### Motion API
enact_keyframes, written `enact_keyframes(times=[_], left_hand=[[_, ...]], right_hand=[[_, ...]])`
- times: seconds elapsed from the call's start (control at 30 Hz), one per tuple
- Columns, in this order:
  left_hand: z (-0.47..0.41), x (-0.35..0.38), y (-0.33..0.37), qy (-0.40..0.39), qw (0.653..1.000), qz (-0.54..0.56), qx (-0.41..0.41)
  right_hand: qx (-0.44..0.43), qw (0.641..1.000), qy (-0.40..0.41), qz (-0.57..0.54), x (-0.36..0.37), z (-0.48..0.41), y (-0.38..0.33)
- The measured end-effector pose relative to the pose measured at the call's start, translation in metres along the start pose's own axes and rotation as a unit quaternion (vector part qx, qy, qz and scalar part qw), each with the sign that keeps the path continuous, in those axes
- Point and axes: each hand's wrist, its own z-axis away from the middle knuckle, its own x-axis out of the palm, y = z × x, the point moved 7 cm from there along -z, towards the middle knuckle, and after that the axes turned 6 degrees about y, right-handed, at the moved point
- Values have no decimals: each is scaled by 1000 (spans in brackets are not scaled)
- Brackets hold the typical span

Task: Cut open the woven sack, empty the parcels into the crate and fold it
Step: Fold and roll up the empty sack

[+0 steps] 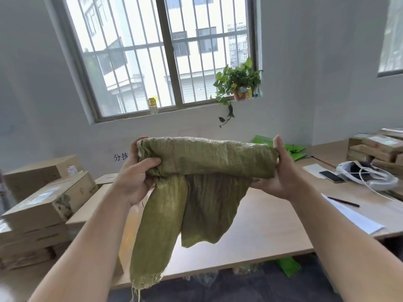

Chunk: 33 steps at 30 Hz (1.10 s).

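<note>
Left hand [136, 177] grips woven sack [196, 171] | right hand [281, 171] holds opposite end

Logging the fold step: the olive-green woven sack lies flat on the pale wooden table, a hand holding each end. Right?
No: the head view shows the olive-green woven sack held up in the air above the pale wooden table, loose flaps hanging, with the left hand and right hand holding its ends.
</note>
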Motion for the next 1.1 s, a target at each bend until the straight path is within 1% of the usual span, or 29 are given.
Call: enact_keyframes(times=[0.07,0.1,0.23,0.3,0.37,0.4,0.47,0.57,0.63,0.7,0.77,0.87,0.9,0.97,1.03,1.1], left_hand=[[0,-1,0,9,1000,-5,8],[-1,-1,1,12,1000,-13,14],[-3,-4,-1,20,997,-63,38],[-3,-5,-1,23,995,-77,55],[-2,-5,-2,25,995,-73,55],[-2,-5,-4,22,997,-60,41],[-2,-7,-12,7,1000,-28,-12],[2,-7,-29,-19,990,24,-140],[5,-7,-38,-44,980,21,-195],[10,-6,-45,-81,974,3,-213],[10,-5,-46,-92,977,6,-194],[3,-3,-33,-62,992,20,-110],[0,-2,-27,-55,995,14,-78],[-5,-4,-18,-39,998,-3,-39],[-10,-7,-14,-19,1000,-8,-22],[-14,-8,-15,-1,1000,-7,-21]], right_hand=[[20,1000,-20,3,2,0,6],[16,999,-30,1,3,0,6],[-21,999,-41,24,12,1,-2],[-36,998,-41,44,15,1,-8],[-69,994,-39,72,19,2,-15],[-90,992,-35,79,20,2,-19],[-141,986,-37,83,24,3,-29],[-201,974,-49,95,26,3,-38],[-236,964,-34,118,25,3,-43],[-258,957,-23,130,23,4,-48],[-264,957,-15,122,23,7,-51],[-237,970,8,47,18,2,-47],[-212,977,12,17,14,-1,-43],[-132,991,22,-28,6,-8,-28],[-56,998,24,-28,0,-7,-12],[-9,1000,-24,-5,2,-5,3]])
